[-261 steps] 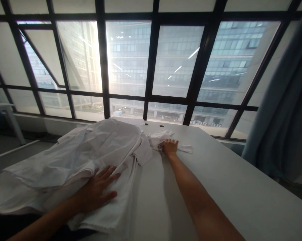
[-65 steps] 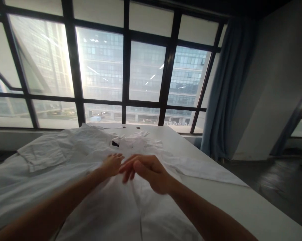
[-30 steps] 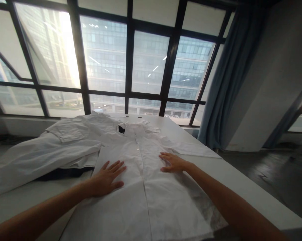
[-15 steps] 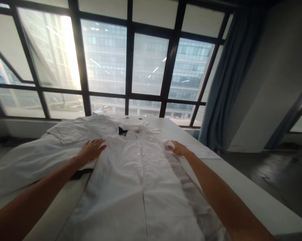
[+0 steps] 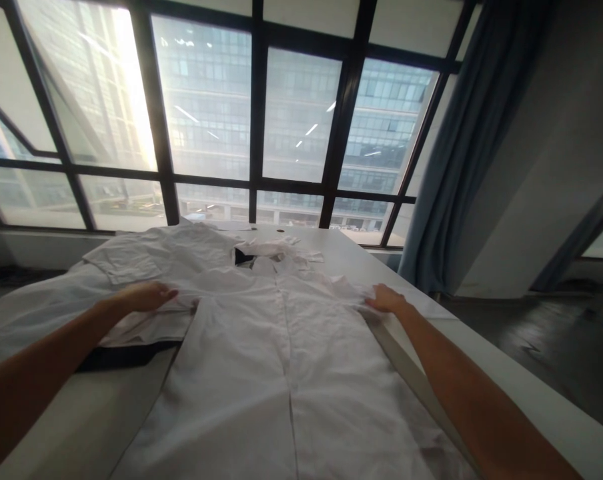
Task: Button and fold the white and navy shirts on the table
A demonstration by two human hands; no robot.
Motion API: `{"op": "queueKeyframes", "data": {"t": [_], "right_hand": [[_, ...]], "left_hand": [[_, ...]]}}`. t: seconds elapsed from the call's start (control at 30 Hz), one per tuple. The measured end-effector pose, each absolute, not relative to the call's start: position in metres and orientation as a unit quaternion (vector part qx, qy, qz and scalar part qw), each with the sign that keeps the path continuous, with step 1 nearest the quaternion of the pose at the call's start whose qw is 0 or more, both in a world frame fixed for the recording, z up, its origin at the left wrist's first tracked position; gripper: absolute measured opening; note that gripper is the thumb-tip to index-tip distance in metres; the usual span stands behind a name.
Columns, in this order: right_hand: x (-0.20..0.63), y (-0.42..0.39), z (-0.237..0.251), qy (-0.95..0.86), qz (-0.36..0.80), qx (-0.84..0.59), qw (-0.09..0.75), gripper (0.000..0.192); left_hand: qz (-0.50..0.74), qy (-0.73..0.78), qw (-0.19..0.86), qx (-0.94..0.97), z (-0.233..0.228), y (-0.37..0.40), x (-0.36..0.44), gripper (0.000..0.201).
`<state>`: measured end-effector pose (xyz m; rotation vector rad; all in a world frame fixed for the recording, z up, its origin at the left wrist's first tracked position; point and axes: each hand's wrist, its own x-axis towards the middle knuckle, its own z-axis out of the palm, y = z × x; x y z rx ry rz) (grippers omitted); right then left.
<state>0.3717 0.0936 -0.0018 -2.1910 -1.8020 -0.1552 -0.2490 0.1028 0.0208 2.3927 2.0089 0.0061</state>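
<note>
A white shirt [image 5: 241, 360] lies spread on the table, front side up, its button placket running down the middle and its collar [image 5: 266, 263] at the far end. My left hand [image 5: 151, 295] is closed on the shirt's left sleeve area, with the cloth stretched between hand and body. On the other side my right hand [image 5: 385, 299] pinches the right sleeve, drawn outward from the shoulder. Fingertips of both hands are partly hidden. More white garments [image 5: 126, 250] lie heaped beyond my left hand.
The white table [image 5: 521, 393] reaches toward large black-framed windows [image 5: 254, 133]. A dark strip [image 5: 131, 357] lies under the cloth at left. A blue-grey curtain [image 5: 461, 167] hangs at the right beside a pale pillar [image 5: 531, 193]; grey floor [image 5: 556, 340] lies beyond the table edge.
Both hands have moved outward, left and right, from lying spread on the shirt to gripping its sleeves. The sleeve cloth is now pulled out sideways, and the shirt's right side lies flatter.
</note>
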Motion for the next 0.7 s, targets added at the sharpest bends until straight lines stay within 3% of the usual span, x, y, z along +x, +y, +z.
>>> {"op": "queueKeyframes", "data": {"t": [0.07, 0.2, 0.47, 0.7], "right_hand": [[0.346, 0.113, 0.011, -0.648, -0.045, -0.753, 0.110, 0.043], [0.271, 0.152, 0.021, -0.727, -0.039, -0.671, 0.141, 0.038], [0.186, 0.221, 0.010, -0.773, -0.009, -0.608, 0.184, 0.032], [0.170, 0.262, 0.002, -0.799, -0.009, -0.584, 0.142, 0.061]], "left_hand": [[0.056, 0.665, -0.044, 0.744, 0.041, 0.111, -0.210, 0.056], [0.129, 0.565, -0.063, 0.812, 0.038, 0.129, -0.124, 0.045], [0.107, 0.493, -0.099, 0.858, 0.008, 0.192, -0.047, 0.037], [0.146, 0.527, -0.046, 0.836, 0.008, 0.260, -0.022, 0.052]]}}
